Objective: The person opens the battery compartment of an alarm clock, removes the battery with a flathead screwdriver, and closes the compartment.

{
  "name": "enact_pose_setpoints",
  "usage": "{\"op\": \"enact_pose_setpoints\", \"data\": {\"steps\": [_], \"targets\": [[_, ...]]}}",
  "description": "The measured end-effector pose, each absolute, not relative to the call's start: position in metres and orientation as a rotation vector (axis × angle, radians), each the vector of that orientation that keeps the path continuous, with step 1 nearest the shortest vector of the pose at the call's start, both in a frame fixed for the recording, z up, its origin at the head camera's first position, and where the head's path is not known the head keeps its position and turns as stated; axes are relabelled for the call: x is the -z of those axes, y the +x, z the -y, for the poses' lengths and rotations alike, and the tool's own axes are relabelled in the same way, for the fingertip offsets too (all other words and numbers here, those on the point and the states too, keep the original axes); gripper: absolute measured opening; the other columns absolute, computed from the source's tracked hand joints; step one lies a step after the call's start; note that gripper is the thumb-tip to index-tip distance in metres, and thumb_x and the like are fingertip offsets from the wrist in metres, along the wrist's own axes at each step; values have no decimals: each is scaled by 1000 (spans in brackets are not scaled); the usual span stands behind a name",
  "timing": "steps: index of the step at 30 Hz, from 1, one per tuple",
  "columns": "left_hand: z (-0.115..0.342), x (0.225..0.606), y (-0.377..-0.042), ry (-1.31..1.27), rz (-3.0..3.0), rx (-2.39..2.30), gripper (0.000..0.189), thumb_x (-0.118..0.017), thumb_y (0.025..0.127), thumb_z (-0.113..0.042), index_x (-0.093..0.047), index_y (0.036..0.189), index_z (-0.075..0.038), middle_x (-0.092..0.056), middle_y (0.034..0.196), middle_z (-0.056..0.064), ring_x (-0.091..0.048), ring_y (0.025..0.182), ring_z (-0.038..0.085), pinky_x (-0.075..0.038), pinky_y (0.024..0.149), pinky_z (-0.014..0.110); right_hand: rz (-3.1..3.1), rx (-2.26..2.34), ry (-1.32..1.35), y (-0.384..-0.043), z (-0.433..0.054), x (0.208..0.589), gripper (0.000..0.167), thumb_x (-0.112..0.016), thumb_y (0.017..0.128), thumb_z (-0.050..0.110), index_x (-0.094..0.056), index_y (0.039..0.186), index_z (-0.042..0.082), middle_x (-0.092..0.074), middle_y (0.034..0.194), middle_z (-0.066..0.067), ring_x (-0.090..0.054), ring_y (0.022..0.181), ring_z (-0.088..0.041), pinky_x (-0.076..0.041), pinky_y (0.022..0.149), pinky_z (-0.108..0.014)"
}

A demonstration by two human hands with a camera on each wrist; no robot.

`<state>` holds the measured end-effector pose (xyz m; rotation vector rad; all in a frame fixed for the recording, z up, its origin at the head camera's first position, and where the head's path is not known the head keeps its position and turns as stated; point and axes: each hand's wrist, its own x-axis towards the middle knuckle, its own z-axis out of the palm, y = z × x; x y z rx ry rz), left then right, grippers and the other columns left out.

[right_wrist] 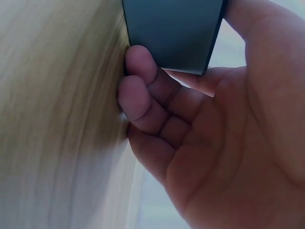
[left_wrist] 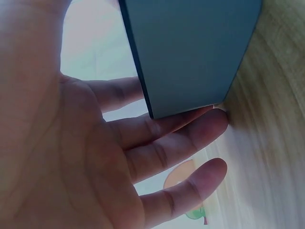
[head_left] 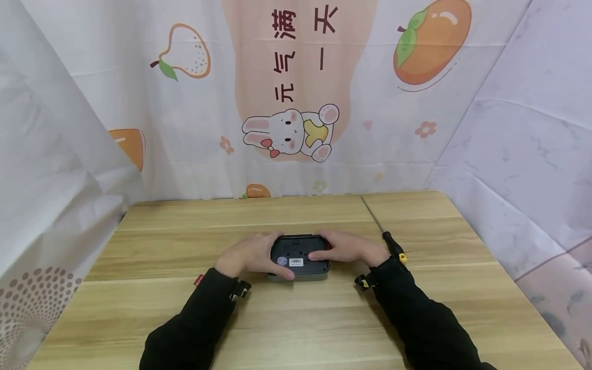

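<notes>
A small dark rectangular device (head_left: 302, 246) lies on the table in the middle of the head view. Its black face, with a white barcode label (head_left: 296, 262) and a round sticker (head_left: 282, 261), points up. My left hand (head_left: 256, 254) grips its left end, thumb over the front corner and fingers round the back. From the right, my right hand (head_left: 344, 247) holds the other end, with its thumb lying on the black face. Both wrist views show the device's smooth grey side (left_wrist: 190, 57) between thumb and fingers, close to the wood.
Beside my right wrist lies a long screwdriver (head_left: 388, 239) with a black and yellow handle, its shaft pointing to the back edge. The wood-grain table (head_left: 296, 324) meets a printed curtain (head_left: 194, 128) behind. White cloth (head_left: 51, 154) hangs at the left side.
</notes>
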<state>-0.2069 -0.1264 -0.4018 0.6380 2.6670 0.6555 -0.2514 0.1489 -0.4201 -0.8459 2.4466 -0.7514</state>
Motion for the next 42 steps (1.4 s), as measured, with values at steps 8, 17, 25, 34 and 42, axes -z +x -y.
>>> {"op": "enact_pose_setpoints", "data": {"steps": [8,17,25,34,42], "targets": [[124,402,-206,689,-2716,-627,112,-78,70,-74,-40,155,-12,-55,139,9,-55,117,23,-47,97,44,-2534,690,-884,-251,-151,416,70,-66,94,57,-52,143,10,-58,114,-2,-55,91,-16,-46,83,-36],[121,402,-205,847,-2765,-612,101,-79,76,-68,-47,153,-10,-43,154,15,-43,139,32,-40,108,52,-2584,647,-944,-248,-149,411,73,-66,96,50,-39,157,18,-45,145,-7,-53,105,-18,-45,93,-38],[117,402,-203,916,-2778,-551,101,-79,74,-69,-49,152,-11,-42,155,15,-42,140,32,-39,109,51,-2586,603,-1011,-246,-149,407,69,-64,100,42,-41,155,9,-46,148,-14,-54,124,-25,-45,102,-43],[115,403,-203,888,-2778,-526,100,-80,73,-70,-51,151,-16,-39,157,13,-39,142,30,-36,110,51,-2556,569,-1047,-249,-150,406,70,-63,102,40,-38,155,3,-48,151,-17,-48,137,-29,-40,109,-47],[114,404,-203,908,-2769,-543,102,-81,72,-68,-48,153,-15,-37,157,14,-37,142,31,-36,111,51,-2539,585,-1018,-246,-150,405,69,-62,102,40,-37,157,5,-47,152,-17,-47,137,-29,-40,109,-47]]}}
